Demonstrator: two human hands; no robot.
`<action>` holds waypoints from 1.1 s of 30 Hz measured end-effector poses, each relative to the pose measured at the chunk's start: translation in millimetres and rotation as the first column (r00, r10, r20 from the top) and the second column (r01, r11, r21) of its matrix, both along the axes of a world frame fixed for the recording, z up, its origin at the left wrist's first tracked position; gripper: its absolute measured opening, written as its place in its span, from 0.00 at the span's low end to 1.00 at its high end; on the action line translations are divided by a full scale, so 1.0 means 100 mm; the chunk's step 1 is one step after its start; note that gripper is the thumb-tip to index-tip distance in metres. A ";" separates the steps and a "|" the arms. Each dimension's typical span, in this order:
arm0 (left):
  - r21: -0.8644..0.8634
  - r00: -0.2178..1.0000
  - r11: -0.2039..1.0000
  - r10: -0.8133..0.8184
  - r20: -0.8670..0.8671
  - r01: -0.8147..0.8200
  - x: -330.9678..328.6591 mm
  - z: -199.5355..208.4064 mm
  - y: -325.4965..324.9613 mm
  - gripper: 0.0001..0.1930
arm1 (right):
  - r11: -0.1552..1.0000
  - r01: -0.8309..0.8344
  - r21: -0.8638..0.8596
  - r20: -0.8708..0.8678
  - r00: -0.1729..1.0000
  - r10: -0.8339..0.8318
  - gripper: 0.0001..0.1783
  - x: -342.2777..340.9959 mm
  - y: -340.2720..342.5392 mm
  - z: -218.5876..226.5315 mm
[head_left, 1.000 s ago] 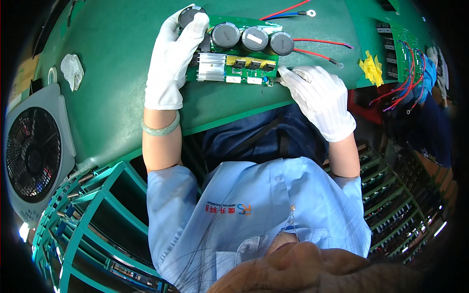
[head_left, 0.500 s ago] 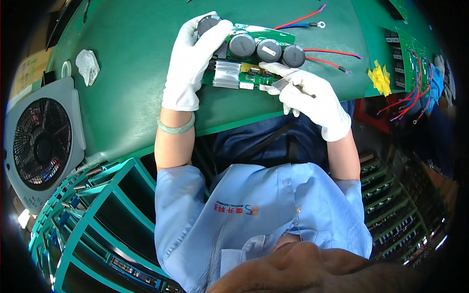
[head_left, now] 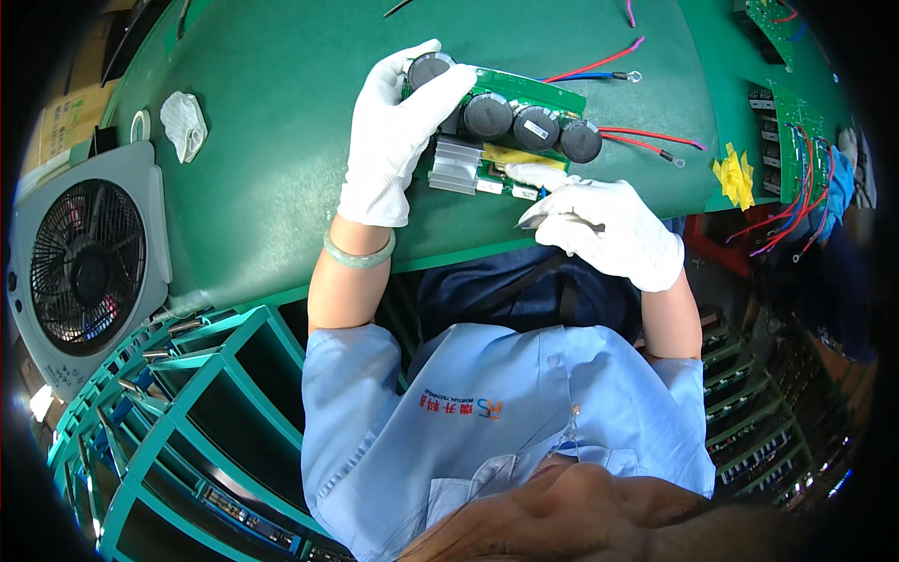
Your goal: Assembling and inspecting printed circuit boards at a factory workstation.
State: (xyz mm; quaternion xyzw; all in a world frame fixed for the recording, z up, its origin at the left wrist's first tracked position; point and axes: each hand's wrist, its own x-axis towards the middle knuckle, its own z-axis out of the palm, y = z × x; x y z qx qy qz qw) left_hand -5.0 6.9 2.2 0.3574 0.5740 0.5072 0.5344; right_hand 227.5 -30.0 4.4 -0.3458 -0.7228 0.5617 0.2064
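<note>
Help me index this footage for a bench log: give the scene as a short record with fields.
Left hand: white-gloved, gripping the left end of the circuit board
Right hand: white-gloved, holding a grey metal tool, exact kind unclear, at the board's near side
Board parts: four round black capacitors, ribbed silver heat sink
Wires: red and blue, toward the right
Surface: green table
Right side: crumpled yellow item, second board
Left side: white cloth-like item, box fan
</note>
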 end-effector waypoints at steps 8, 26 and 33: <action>0.032 0.998 0.999 -0.043 0.039 0.042 -0.01 -0.01 0.02 0.28 | 0.901 -0.117 0.418 0.137 0.988 0.065 0.05 0.01 -0.08 -0.02; 0.042 0.998 0.997 -0.070 -0.006 0.070 -0.01 0.06 -0.03 0.25 | 0.993 0.111 -0.033 -0.104 0.988 -0.113 0.09 0.20 -0.10 0.00; 0.002 0.995 0.995 -0.095 0.010 0.095 -0.02 0.06 0.04 0.27 | 0.939 -0.025 0.343 0.083 0.997 -0.004 0.05 0.19 -0.21 0.02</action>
